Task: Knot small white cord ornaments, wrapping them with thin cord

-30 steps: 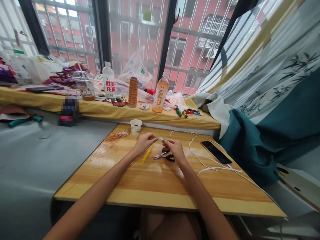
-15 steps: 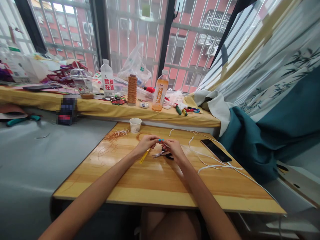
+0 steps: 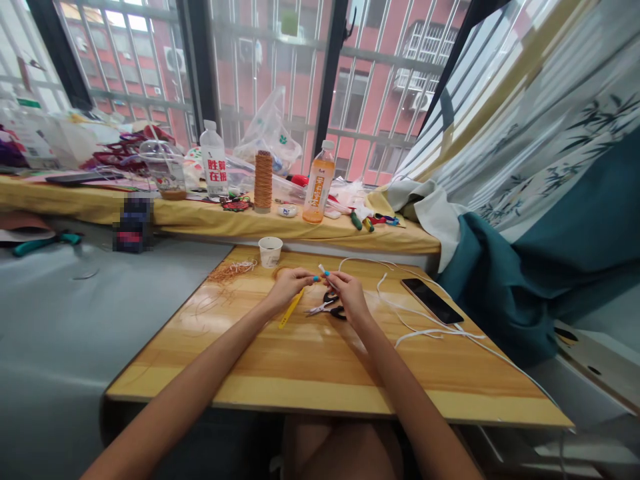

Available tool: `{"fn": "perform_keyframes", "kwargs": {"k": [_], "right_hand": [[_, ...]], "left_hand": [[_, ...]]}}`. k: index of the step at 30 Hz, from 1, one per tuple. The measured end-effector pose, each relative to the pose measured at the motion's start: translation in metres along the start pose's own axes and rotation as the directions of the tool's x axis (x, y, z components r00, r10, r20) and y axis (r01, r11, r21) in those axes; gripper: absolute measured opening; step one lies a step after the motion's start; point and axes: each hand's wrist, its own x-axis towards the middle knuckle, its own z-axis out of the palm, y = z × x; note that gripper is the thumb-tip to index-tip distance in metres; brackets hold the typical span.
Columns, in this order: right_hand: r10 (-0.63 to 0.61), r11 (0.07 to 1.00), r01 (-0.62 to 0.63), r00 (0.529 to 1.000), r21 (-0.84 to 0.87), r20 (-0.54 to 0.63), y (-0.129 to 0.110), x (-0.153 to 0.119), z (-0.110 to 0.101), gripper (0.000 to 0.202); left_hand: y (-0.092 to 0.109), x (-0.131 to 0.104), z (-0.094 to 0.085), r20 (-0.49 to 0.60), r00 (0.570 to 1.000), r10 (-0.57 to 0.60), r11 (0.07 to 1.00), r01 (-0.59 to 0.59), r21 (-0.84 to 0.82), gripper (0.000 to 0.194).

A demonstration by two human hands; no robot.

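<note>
My left hand (image 3: 294, 285) is closed in a pinch above the wooden board, just left of centre; what its fingertips grip is too small to make out. My right hand (image 3: 346, 291) pinches a short white cord (image 3: 321, 269), whose tip sticks up past the fingers. The two sets of fingertips are close together with a small gap. Below them lie scissors with black handles (image 3: 338, 311), blades pointing left. A yellow strip (image 3: 291, 309) rests beside my left hand. Brown thread (image 3: 283, 272) shows partly behind that hand.
On the wooden board (image 3: 320, 393) are a paper cup (image 3: 271, 253), thread scraps (image 3: 230, 271), white cords (image 3: 425, 333) and a phone (image 3: 432, 301). The sill behind holds a brown thread spool (image 3: 263, 181), a water bottle (image 3: 214, 160) and an orange drink bottle (image 3: 319, 183).
The fingertips have moved slightly apart, and the white cord's tip now shows above my right fingers. More of the scissors' handles is visible.
</note>
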Motion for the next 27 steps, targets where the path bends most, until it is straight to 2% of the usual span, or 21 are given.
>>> {"fn": "perform_keyframes", "kwargs": {"k": [10,13,17,22,27], "right_hand": [[-0.03,0.987,0.033,0.999,-0.155,0.017,-0.004,-0.003,0.001,0.017],[-0.019,0.979,0.022,1.0,-0.205,0.016,-0.003,-0.003,0.003,0.017],[-0.003,0.977,0.003,1.0,-0.215,-0.003,0.002,-0.002,0.003,0.018],[0.017,0.978,-0.02,1.0,-0.208,-0.016,0.005,-0.001,0.001,0.018],[0.036,0.982,-0.039,0.999,-0.184,-0.023,0.005,-0.001,0.001,0.018]], "left_hand": [[-0.004,0.001,0.003,-0.087,0.996,0.009,1.0,-0.008,0.012,0.031],[-0.004,-0.001,0.006,-0.14,0.989,0.054,0.998,-0.048,0.048,0.027],[-0.005,-0.005,0.009,-0.198,0.969,0.148,0.973,-0.107,0.203,0.021],[-0.006,-0.01,0.012,-0.19,0.931,0.312,0.881,-0.209,0.424,0.015],[-0.003,-0.011,0.013,-0.159,0.95,0.267,0.921,-0.203,0.334,0.014]]}}
